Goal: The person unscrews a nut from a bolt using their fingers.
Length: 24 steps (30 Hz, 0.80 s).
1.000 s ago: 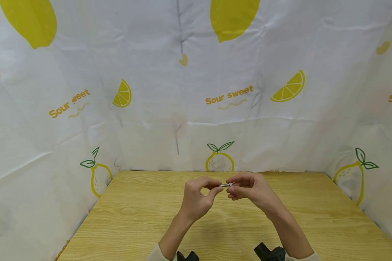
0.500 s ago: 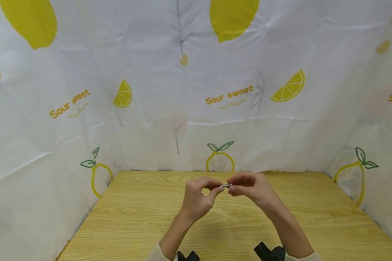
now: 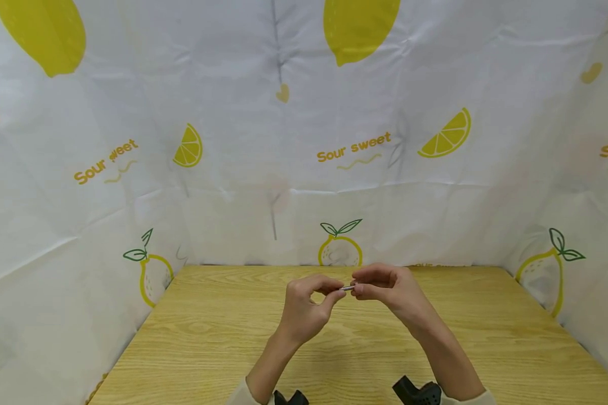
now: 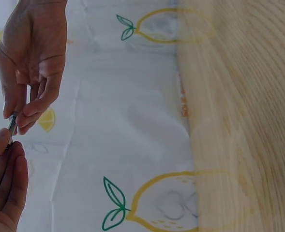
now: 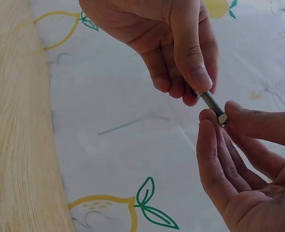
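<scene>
A silver threaded bolt (image 5: 211, 101) is held level between both hands above the table. My left hand (image 3: 306, 309) pinches its left end between thumb and fingers; that end is mostly covered by the fingertips. Around the right end sits a hex nut (image 5: 223, 119). My right hand (image 3: 392, 289) has its thumb and forefinger on the nut, one on each side, with the other fingers loosely bent below. In the left wrist view, a short bare stretch of the bolt (image 4: 12, 126) shows between the two hands.
Below the hands spreads a wood-grain table (image 3: 213, 337). White cloth (image 3: 243, 157) printed with lemons encloses it at the back and both sides. Black wrist mounts (image 3: 418, 391) sit by the sleeves at the lower edge.
The right thumb and fingers have shifted slightly on the nut, moving a little left and covering more of it. The left hand keeps its pinch on the bolt, almost still.
</scene>
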Each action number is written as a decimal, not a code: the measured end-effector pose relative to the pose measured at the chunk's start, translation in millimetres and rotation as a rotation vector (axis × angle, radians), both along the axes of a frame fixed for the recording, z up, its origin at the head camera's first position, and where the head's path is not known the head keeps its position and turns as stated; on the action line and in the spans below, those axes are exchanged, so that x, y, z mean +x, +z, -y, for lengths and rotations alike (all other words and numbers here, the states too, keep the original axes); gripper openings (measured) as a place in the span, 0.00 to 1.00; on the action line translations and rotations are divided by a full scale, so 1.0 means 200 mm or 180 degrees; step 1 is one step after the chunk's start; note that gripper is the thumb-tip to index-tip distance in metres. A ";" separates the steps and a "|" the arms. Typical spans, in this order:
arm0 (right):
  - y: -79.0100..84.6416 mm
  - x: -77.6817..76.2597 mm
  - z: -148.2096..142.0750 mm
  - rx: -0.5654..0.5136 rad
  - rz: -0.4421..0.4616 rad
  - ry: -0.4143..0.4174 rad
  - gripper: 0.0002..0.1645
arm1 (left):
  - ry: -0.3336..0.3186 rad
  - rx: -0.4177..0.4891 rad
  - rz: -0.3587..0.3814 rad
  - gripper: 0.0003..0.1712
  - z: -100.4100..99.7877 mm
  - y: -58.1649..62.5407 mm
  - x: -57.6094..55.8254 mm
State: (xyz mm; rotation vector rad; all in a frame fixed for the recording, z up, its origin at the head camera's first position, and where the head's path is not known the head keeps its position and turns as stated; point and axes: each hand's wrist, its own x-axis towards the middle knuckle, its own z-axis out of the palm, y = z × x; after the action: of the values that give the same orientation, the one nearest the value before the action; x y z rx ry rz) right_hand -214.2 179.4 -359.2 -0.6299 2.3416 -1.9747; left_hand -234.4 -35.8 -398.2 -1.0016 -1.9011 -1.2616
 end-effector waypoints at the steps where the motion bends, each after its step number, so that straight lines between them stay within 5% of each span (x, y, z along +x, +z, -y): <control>1: 0.00 0.00 0.00 -0.0037 0.0036 0.0023 0.23 | 0.0011 0.0001 -0.0015 0.04 0.00 0.00 0.00; 8: 0.00 -0.01 -0.02 -0.0098 0.0166 0.0348 0.25 | 0.0014 -0.0007 -0.0097 0.03 0.00 0.00 -0.01; 24: 0.00 0.00 -0.01 -0.0018 0.0045 0.0082 0.22 | 0.0013 0.0020 -0.0100 0.04 0.00 0.00 -0.01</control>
State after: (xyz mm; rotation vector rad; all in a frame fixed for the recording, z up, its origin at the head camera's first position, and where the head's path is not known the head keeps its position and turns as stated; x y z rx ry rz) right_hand -215.1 182.2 -359.4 -0.6407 2.3086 -1.9693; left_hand -236.1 -36.1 -398.8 -1.0080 -1.8734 -1.2418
